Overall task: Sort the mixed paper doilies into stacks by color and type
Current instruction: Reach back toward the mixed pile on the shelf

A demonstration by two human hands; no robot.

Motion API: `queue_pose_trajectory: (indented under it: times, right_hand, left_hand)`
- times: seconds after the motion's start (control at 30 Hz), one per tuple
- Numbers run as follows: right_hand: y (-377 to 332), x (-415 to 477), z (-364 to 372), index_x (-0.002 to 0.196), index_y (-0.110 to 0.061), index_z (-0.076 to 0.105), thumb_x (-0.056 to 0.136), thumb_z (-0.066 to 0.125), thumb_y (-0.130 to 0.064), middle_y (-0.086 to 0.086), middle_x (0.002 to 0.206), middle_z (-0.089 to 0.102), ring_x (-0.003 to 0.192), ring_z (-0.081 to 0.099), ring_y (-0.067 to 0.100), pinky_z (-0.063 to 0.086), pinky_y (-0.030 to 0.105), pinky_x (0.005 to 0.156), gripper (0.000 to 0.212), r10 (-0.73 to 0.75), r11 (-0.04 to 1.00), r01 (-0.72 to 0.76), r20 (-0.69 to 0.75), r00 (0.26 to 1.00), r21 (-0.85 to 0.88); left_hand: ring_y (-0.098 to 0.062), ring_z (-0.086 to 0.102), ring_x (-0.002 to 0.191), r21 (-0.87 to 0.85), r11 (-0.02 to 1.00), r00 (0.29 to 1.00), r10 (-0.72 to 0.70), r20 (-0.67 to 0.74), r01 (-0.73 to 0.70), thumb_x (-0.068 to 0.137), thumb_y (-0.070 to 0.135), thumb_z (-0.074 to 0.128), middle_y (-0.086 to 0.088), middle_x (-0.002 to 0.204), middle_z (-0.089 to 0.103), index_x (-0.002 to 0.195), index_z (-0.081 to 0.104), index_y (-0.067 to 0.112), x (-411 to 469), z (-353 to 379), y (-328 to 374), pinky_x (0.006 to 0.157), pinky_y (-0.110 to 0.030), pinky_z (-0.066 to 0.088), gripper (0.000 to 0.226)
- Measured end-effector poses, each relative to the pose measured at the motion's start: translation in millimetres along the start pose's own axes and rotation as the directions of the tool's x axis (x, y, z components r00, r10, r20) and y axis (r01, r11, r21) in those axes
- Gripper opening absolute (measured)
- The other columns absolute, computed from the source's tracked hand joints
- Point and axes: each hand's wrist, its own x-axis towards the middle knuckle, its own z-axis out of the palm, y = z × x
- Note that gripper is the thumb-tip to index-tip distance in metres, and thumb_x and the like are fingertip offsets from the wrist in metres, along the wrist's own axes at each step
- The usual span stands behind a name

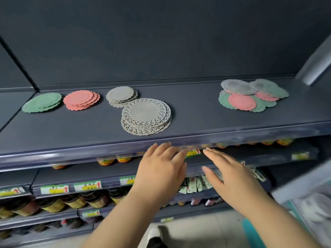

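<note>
One lacy doily stack lies beyond the left hand.

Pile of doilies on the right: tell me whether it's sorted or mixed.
Mixed: green, pink and grey ones overlap loosely in the pile, not in separate stacks.

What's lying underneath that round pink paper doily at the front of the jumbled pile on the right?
Green scalloped paper doilies poke out from under the round pink paper doily on both sides. How many lie beneath is covered.

Dark grey store shelving, stocked lower shelves, pale floor
</note>
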Motion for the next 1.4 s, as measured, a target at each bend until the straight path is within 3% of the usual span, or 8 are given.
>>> queue_pose_trajectory:
  times: [0.13,0.3,0.67,0.9,1.1,1.2,1.33,1.4]
  right_hand:
    - [13,13,5,0.133,-0.039,0.040,0.085,0.042,-0.048,-0.035,0.129,0.033,0.114,0.027,-0.019,0.025,0.010,0.095,0.049,0.033,0.984,-0.029,-0.022,0.999,0.176]
    - [34,60,-2,0.130,-0.034,0.046,0.085,0.046,-0.042,-0.031,0.129,0.039,0.119,0.036,-0.012,0.027,0.007,0.096,0.046,0.026,0.976,-0.014,-0.057,0.998,0.218]
    - [99,127,-11,0.127,-0.030,0.051,0.086,0.054,-0.030,-0.033,0.125,0.040,0.117,0.037,-0.013,0.033,0.012,0.098,0.041,0.159,0.967,-0.128,-0.128,0.979,0.222]
    - [157,143,-25,0.117,-0.016,0.061,0.083,0.062,-0.012,-0.019,0.112,0.054,0.107,0.046,-0.008,0.027,-0.003,0.090,0.035,0.215,0.948,-0.137,-0.261,0.941,0.288]
    - [224,163,-44,0.123,-0.020,0.057,0.086,0.058,-0.020,-0.019,0.117,0.051,0.107,0.041,-0.012,0.022,-0.006,0.088,0.037,0.213,0.936,-0.141,-0.201,0.956,0.323]
    - [264,172,-59,0.128,-0.024,0.051,0.088,0.055,-0.022,-0.018,0.126,0.048,0.116,0.039,-0.007,0.025,0.004,0.095,0.040,0.190,0.943,-0.139,-0.147,0.971,0.303]
    - [322,185,-78,0.132,-0.021,0.046,0.091,0.051,-0.021,-0.009,0.139,0.044,0.127,0.038,0.006,0.027,0.018,0.101,0.042,0.190,0.957,-0.159,-0.111,0.975,0.241]
    - [347,196,-83,0.133,-0.018,0.044,0.092,0.048,-0.022,-0.005,0.142,0.041,0.129,0.036,0.010,0.026,0.020,0.100,0.042,0.188,0.968,-0.170,-0.086,0.978,0.186]
  left_hand:
    - [-0.026,0.061,0.106,0.000,1.000,0.999,-0.011,-0.030,0.011,0.083,0.027,0.055,0.000,0.104,0.069,0.108,0.068,0.017,22,11,-3,0.091,-0.042,0.048,0.030]
    - [-0.026,0.061,0.104,-0.022,0.999,0.999,-0.028,-0.045,0.027,0.085,0.030,0.044,0.000,0.104,0.069,0.110,0.067,0.016,71,29,-16,0.087,-0.037,0.049,0.036]
    - [-0.025,0.063,0.103,-0.097,0.995,0.999,0.034,0.005,-0.033,0.080,0.028,0.068,-0.001,0.108,0.069,0.114,0.066,0.017,177,77,-22,0.085,-0.037,0.050,0.036]
    - [-0.024,0.064,0.100,-0.087,0.993,0.993,0.084,0.085,-0.077,0.078,0.026,0.070,-0.001,0.107,0.069,0.113,0.067,0.017,215,94,3,0.084,-0.036,0.051,0.036]
    - [-0.021,0.066,0.096,-0.069,0.996,0.988,0.063,0.139,-0.054,0.078,0.026,0.069,0.002,0.104,0.070,0.109,0.069,0.019,245,115,45,0.080,-0.033,0.053,0.032]
    - [-0.020,0.066,0.098,-0.091,0.996,0.990,0.028,0.139,-0.015,0.078,0.024,0.070,0.001,0.108,0.069,0.108,0.070,0.017,266,128,73,0.081,-0.034,0.053,0.031]
    - [-0.013,0.024,0.139,-0.021,0.990,0.948,-0.131,0.291,0.143,0.097,0.041,0.035,0.005,0.153,0.025,0.143,0.031,0.022,297,152,110,0.107,-0.028,0.030,0.050]
    - [-0.013,0.008,0.143,0.046,0.971,0.912,-0.235,0.337,0.234,0.098,0.048,0.026,0.004,0.157,0.009,0.148,0.015,0.021,307,163,122,0.111,-0.028,0.022,0.058]
